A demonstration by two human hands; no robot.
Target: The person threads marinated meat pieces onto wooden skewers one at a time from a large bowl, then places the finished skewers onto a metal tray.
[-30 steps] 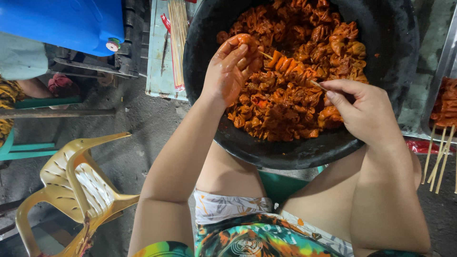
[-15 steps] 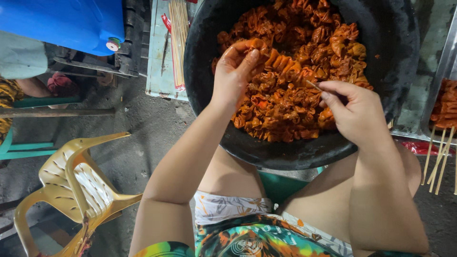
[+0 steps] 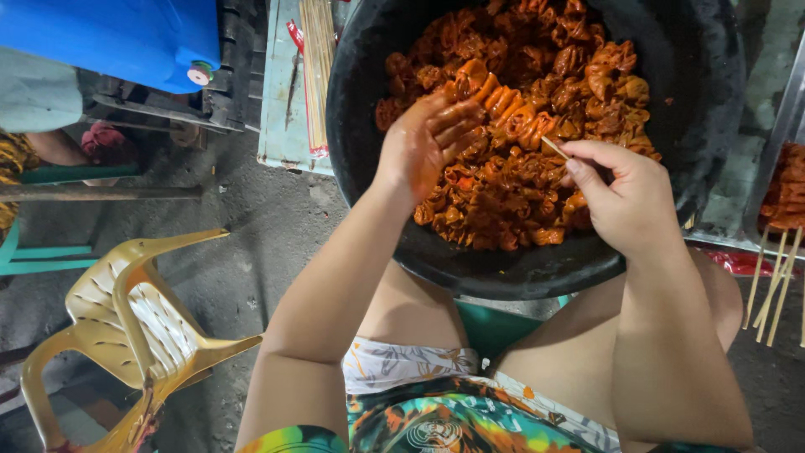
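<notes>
Two bare hands work over a big black bowl [image 3: 369,75] that sits on the person's lap. The bowl is full of small, curly meat pieces [image 3: 520,101] covered in orange-red sauce.

A thin wooden stick [image 3: 554,148] runs through a short row of these pieces. That row lies on top of the pile, near the middle of the bowl. The right hand [image 3: 625,201] pinches the bare end of the stick between the thumb and the first fingers, with the other fingers curled in. The left hand [image 3: 423,143] rests on the meat at the other end of the row. Its fingers are close together and bent, and they press on the pieces. Its fingers are wet with sauce.

Past the bowl, at the top, a bundle of clean sticks [image 3: 317,67] lies on a pale blue-green board [image 3: 281,126]. A blue plastic tank [image 3: 117,38] with a small cap sits in the top left corner. A yellow plastic chair [image 3: 126,327] stands on the grey ground at the lower left. On the right edge, a tray [image 3: 784,180] holds more sauce-red meat, and bare stick ends poke out below it. The person wears shorts [image 3: 436,403] with a bright leafy print.
</notes>
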